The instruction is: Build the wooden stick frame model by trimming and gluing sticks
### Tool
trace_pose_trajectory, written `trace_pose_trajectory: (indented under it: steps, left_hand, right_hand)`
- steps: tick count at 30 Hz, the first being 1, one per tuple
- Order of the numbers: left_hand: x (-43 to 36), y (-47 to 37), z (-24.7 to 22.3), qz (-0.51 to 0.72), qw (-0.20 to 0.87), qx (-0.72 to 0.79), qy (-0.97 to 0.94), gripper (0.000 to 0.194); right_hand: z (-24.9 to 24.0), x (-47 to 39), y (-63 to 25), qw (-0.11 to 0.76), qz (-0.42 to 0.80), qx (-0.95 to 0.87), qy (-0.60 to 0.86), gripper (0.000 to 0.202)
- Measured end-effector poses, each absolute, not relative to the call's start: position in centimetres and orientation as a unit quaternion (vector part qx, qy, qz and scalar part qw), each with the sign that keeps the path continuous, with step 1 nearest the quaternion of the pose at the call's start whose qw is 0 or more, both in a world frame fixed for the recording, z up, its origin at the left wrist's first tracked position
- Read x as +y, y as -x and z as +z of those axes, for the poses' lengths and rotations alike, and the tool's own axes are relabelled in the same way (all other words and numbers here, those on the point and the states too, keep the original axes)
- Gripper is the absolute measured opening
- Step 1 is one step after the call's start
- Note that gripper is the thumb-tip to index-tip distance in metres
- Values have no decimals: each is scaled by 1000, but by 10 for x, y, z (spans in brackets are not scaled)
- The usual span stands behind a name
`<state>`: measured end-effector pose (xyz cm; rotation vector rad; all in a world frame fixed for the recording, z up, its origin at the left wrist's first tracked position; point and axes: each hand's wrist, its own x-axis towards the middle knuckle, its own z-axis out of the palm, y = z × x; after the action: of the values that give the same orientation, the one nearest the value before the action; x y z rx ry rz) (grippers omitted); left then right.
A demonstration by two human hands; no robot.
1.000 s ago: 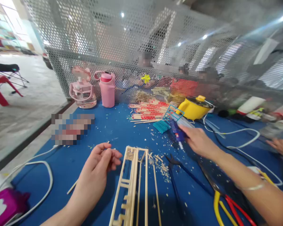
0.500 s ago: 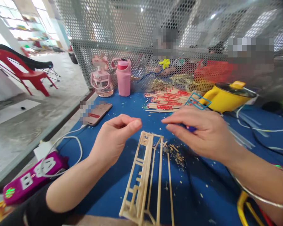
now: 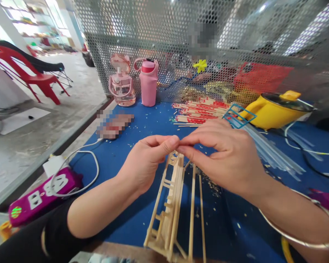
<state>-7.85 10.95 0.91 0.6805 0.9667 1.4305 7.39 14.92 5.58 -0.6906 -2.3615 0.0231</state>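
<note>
Screen (image 3: 142, 33): one, metal, perforated; stands along the table's far edge.

Table (image 3: 112, 157): one, blue top; scraps scattered across it.

Chair (image 3: 41, 84): one, red; on the floor at far left, well apart from the table.

Frame (image 3: 173, 201): one, pale wood, long and narrow, with short crosspieces. Lies at the table's near middle, its length running away from the person, its far end beneath the hands.

Right hand (image 3: 227, 157): one, bare; thumb and forefinger pinched together, tips meeting those of the other hand above the frame's far end. Whether anything small sits in the pinch, cannot tell.

Left hand (image 3: 148, 160): one, bare; thumb pressed to the bent forefinger, other fingers curled under. Contents of the pinch likewise cannot be told.

Pot (image 3: 276, 113): one, yellow, dark lid; at the back right.

Strip (image 3: 44, 197): one, purple, white sockets; at the left.

Sticks (image 3: 200, 113): many, pale with red markings; heaped before the screen.

Rods (image 3: 274, 151): several, clear; in front of the pot.

Bottles (image 3: 148, 86): two, pink, upright side by side at the back left; the left one see-through, its lid raised.

Phone (image 3: 116, 126): one, partly pixelated; flat, at the table's left.

Bangle (image 3: 298, 239): one, silver-coloured; around the right wrist.
</note>
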Motion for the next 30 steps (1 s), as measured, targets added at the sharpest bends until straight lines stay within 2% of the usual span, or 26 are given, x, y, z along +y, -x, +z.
trace_pose_trajectory:
  steps: [6,9,11,15,20,30]
  left_hand:
    - [106,80,2,621,583,416,-319,21]
    - [108,89,-6,638,524,451,-338,30]
    - [109,93,-13,637,501,475,-343,28]
    - [108,94,-20,583,535,503,-347,24]
    - [105,89,-21,546,581,495,-345,22]
    - [106,88,-26,554,595,483,-324,20]
  right_hand:
    - [43,148,-76,337,25,-900,275,11]
    - [38,152,-84,308,25,-906,289,11]
    - [35,154,-89,276,29,-915,295,11]
    - [34,156,-91,207,35,-932,295,14]
    - [39,158,-84,165,8,-946,279,19]
    - [45,161,-71,161,-29,-952,258,25]
